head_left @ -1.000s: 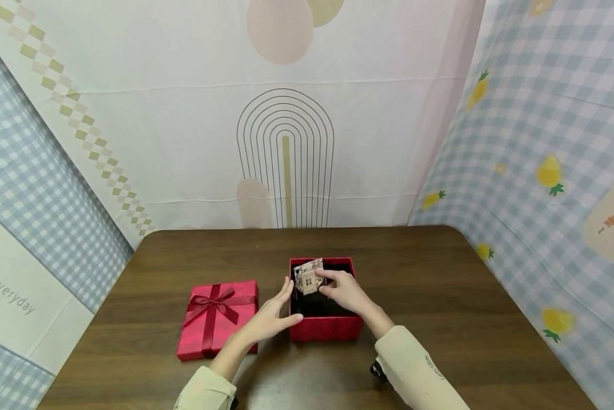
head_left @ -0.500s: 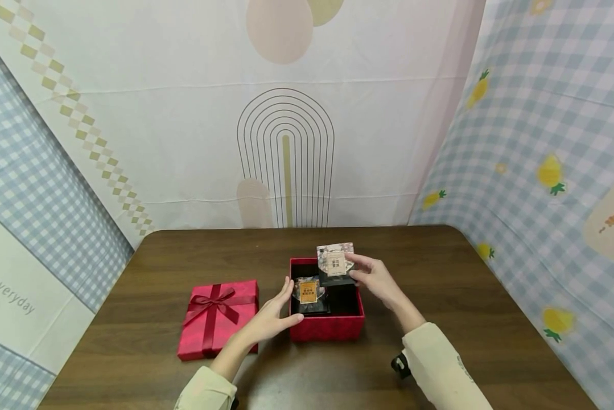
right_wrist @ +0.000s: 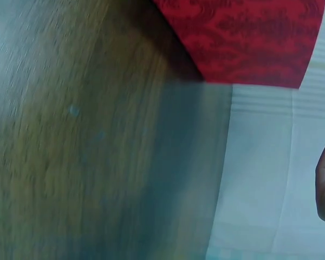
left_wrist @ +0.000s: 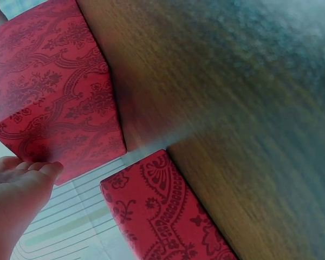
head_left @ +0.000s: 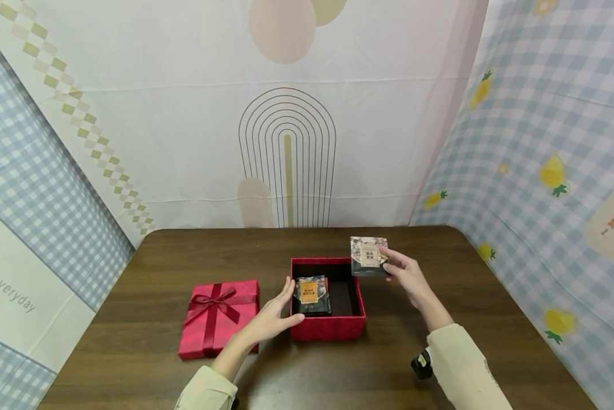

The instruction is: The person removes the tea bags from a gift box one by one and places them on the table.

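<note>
An open red gift box (head_left: 327, 329) stands mid-table; its patterned red wall (left_wrist: 49, 92) fills the upper left of the left wrist view and its wall (right_wrist: 249, 38) shows in the right wrist view. Inside lies a small dark packet with an orange label (head_left: 310, 293). My left hand (head_left: 273, 313) rests with straight fingers against the box's left wall; its fingers (left_wrist: 21, 170) touch that wall. My right hand (head_left: 406, 273) pinches a second dark packet with a pale label (head_left: 369, 256), held in the air just beyond the box's far right corner.
The red lid with a ribbon bow (head_left: 217, 316) lies left of the box, and its side (left_wrist: 162, 216) shows in the left wrist view. The brown wooden table (head_left: 491, 319) is backed by printed cloth walls on three sides.
My right hand lifted the pale-labelled packet out of the box and carried it up and to the right, uncovering the orange-labelled packet. The left hand stayed against the box.
</note>
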Tool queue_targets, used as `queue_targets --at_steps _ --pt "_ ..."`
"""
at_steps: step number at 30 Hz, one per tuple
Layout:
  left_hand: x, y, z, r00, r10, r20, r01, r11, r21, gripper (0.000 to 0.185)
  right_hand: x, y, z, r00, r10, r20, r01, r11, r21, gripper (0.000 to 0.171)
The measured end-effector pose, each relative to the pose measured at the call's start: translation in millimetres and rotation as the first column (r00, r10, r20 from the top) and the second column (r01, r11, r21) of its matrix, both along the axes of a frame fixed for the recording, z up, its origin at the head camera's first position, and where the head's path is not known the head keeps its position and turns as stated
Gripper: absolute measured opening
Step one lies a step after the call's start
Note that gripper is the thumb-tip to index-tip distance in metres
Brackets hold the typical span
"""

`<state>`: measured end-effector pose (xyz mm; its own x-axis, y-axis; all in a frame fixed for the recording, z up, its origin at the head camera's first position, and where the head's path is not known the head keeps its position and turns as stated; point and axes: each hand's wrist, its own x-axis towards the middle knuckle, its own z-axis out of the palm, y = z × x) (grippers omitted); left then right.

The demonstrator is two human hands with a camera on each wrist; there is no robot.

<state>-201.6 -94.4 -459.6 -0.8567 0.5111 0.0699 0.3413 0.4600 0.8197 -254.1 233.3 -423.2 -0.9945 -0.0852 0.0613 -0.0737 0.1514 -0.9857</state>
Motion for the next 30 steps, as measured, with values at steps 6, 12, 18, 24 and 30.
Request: queue_targets --at_steps 6,12,18,24,30 --pt "0.2 -0.7 -0.4 1.000 -0.004 0.002 0.004 1.000 -0.002 0.080 -6.0 18.6 -7.3 0.996 -0.066 0.054 0.067 0.998 -0.009 0.043" --pt "0.1 -0.9 0.8 1.000 -0.010 0.006 0.010 1.000 -0.006 0.080 -14.7 28.1 -23.7 0.985 -0.112 0.128 0.097 0.988 0.118 0.041" --pt "-0.5 -0.8 0.8 1.000 -0.012 -0.003 0.011 1.000 -0.013 0.079 -22.3 26.2 -37.6 0.984 -0.089 0.152 0.049 0.968 0.248 0.039" --pt "-0.2 -1.1 0.9 1.000 -0.018 0.013 0.018 1.000 -0.010 0.079 -26.2 21.6 -47.3 0.988 -0.068 0.140 0.021 0.949 0.316 0.036" --pt "0.2 -0.5 1.0 1.000 -0.018 0.021 0.018 1.000 -0.006 0.080 -28.4 21.2 -58.0 0.996 -0.067 0.058 0.033 0.891 0.453 0.032"
